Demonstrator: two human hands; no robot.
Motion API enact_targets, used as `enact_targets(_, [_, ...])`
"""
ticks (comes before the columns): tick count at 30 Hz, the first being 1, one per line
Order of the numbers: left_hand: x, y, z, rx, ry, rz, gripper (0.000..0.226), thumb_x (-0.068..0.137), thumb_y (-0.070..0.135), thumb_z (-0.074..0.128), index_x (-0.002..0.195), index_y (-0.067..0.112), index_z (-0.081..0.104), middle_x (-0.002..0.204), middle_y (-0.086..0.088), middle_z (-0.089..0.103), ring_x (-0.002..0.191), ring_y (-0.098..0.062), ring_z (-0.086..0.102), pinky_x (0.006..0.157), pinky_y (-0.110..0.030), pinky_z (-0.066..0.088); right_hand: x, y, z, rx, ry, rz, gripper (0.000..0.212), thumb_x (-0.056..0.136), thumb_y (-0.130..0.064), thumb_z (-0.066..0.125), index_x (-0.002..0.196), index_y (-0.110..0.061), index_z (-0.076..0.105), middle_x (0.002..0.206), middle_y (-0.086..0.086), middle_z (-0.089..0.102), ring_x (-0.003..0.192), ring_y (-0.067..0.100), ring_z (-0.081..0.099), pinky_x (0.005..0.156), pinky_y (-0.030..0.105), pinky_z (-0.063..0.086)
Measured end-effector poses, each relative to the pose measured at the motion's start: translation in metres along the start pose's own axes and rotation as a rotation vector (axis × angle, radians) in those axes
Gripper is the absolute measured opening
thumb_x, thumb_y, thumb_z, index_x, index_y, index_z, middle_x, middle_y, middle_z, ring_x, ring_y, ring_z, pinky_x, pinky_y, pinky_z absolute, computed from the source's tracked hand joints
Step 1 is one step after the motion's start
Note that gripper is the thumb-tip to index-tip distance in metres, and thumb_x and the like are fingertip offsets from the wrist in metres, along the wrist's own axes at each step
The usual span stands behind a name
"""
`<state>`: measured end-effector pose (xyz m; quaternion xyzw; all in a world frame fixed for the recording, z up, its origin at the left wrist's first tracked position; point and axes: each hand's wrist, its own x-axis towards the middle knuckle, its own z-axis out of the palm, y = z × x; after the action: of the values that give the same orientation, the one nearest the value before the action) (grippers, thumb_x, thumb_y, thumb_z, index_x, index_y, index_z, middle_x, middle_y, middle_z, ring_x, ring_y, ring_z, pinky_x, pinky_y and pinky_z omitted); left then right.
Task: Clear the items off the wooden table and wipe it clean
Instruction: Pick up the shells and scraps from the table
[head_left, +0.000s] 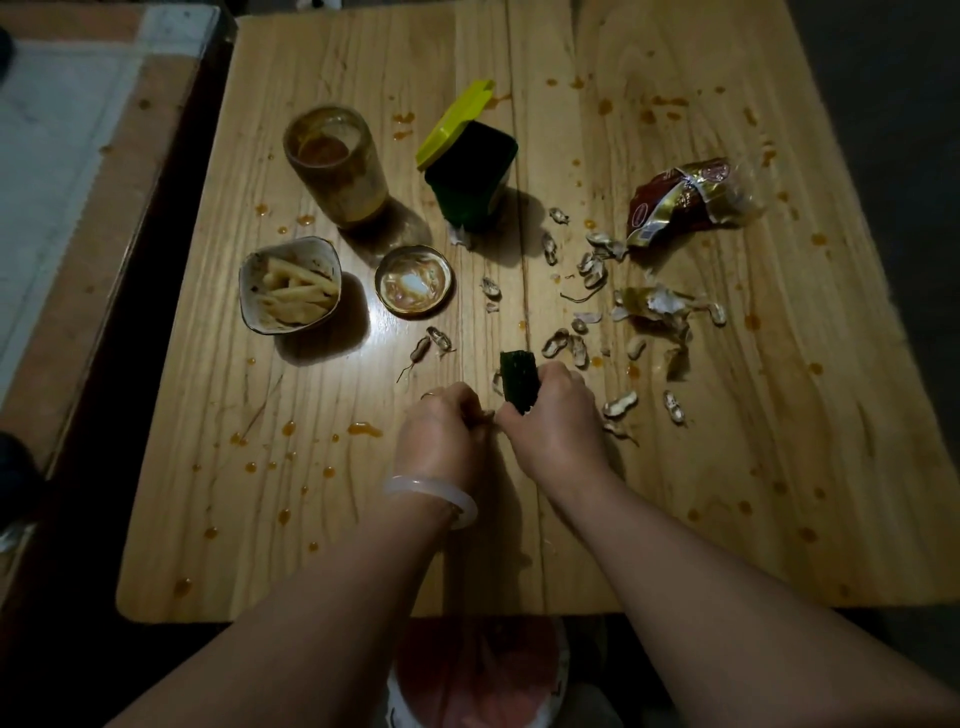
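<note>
The wooden table (322, 519) is spattered with orange sauce drops. My right hand (553, 421) grips a dark green wrapper (518, 382) near the table's middle. Beside it my left hand (447, 431), with a pale bangle on the wrist, has curled fingers pinching something small that I cannot make out. Peanut shells (579, 351) lie scattered to the right of my hands. Further back stand a smeared glass jar (337, 163), a green box with its yellow lid open (470, 174), a square bowl of fries (290, 285) and a small round sauce dish (413, 280).
A crumpled red snack bag (688, 200) lies at the right rear. Torn wrapper scraps (657, 312) sit among the shells. A bin lined with a red bag (478, 675) stands below the table's near edge. A lighter counter (62, 156) runs along the left.
</note>
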<state>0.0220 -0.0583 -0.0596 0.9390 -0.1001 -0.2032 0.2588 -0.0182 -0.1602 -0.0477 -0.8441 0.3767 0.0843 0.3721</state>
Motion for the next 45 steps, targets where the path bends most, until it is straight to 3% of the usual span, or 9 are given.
enact_targets(4, [-0.02,-0.007,-0.011,-0.193,-0.057,-0.099,0.01,0.084,0.014,0.064,0.081,0.018,0.056,0.08,0.002,0.061,0.074,-0.012,0.059,0.065,-0.025,0.051,-0.022,0.008,-0.011,0.074,-0.134,-0.074,0.049,0.085,-0.028,0.069,0.128,-0.017,0.048,0.119,-0.003,0.055,0.103,0.015,0.054,0.072,0.022,0.041])
enact_targets(11, [-0.074,-0.03,-0.029,-0.237,-0.24,-0.034,0.023,0.082,0.014,0.07,0.095,0.031,0.062,0.081,0.001,0.066,0.076,-0.015,0.065,0.066,-0.028,0.055,-0.085,0.019,-0.033,0.066,-0.447,-0.161,0.048,0.08,-0.024,0.071,0.117,-0.03,0.041,0.101,-0.005,0.054,0.075,0.007,0.054,0.049,0.013,0.037])
enact_targets(15, [-0.112,-0.05,-0.032,-0.168,-0.377,-0.054,0.022,0.085,0.017,0.067,0.086,0.037,0.058,0.085,0.006,0.066,0.078,-0.01,0.064,0.062,-0.022,0.051,-0.12,0.03,-0.026,0.056,-0.577,-0.119,0.045,0.077,-0.02,0.071,0.113,-0.026,0.045,0.096,0.001,0.059,0.076,0.013,0.058,0.054,0.023,0.047])
enact_targets(18, [-0.132,-0.062,-0.026,-0.035,-0.461,-0.076,0.017,0.087,0.018,0.064,0.099,0.028,0.06,0.094,0.004,0.066,0.084,-0.01,0.063,0.066,-0.024,0.053,-0.144,0.043,-0.008,-0.026,-0.626,-0.084,0.044,0.077,-0.02,0.072,0.11,-0.026,0.044,0.096,-0.001,0.059,0.085,0.014,0.06,0.063,0.027,0.053])
enact_targets(20, [-0.141,-0.068,-0.02,-0.002,-0.507,-0.089,0.021,0.086,0.017,0.062,0.106,0.023,0.063,0.1,0.0,0.067,0.091,-0.016,0.064,0.08,-0.034,0.055,-0.155,0.053,0.007,-0.082,-0.616,-0.081,0.042,0.076,-0.021,0.073,0.106,-0.027,0.044,0.097,-0.001,0.06,0.087,0.016,0.061,0.069,0.032,0.055])
enact_targets(23, [-0.151,-0.078,-0.008,0.019,-0.569,-0.081,0.031,0.085,0.02,0.062,0.116,0.025,0.063,0.108,-0.001,0.067,0.099,-0.018,0.063,0.087,-0.031,0.052,-0.165,0.065,0.028,-0.146,-0.584,-0.066,0.042,0.077,-0.018,0.072,0.108,-0.025,0.044,0.103,0.0,0.058,0.094,0.019,0.06,0.076,0.033,0.054])
enact_targets(30, [-0.152,-0.097,0.011,0.242,-0.625,-0.005,0.033,0.089,0.021,0.056,0.122,0.025,0.056,0.115,0.0,0.064,0.099,-0.016,0.063,0.073,-0.019,0.044,-0.167,0.085,0.05,-0.185,-0.661,0.033,0.035,0.083,-0.006,0.061,0.106,-0.026,0.044,0.106,-0.003,0.055,0.096,0.017,0.056,0.078,0.029,0.049])
enact_targets(35, [-0.144,-0.096,0.007,0.209,-0.503,0.02,0.03,0.088,0.014,0.057,0.115,0.026,0.061,0.109,0.005,0.065,0.097,-0.011,0.062,0.086,-0.023,0.051,-0.159,0.088,0.04,-0.148,-0.535,0.039,0.033,0.083,0.002,0.053,0.096,-0.028,0.058,0.107,-0.002,0.057,0.094,0.015,0.059,0.084,0.03,0.053])
enact_targets(45, [-0.116,-0.035,-0.012,0.048,-0.255,0.105,0.014,0.089,0.033,0.061,0.088,0.02,0.065,0.08,0.004,0.065,0.075,-0.011,0.062,0.068,-0.029,0.054,-0.128,0.056,0.007,0.089,-0.267,-0.023,0.02,0.086,-0.02,0.066,0.07,-0.029,0.059,0.069,-0.006,0.062,0.068,0.014,0.065,0.064,0.032,0.058])
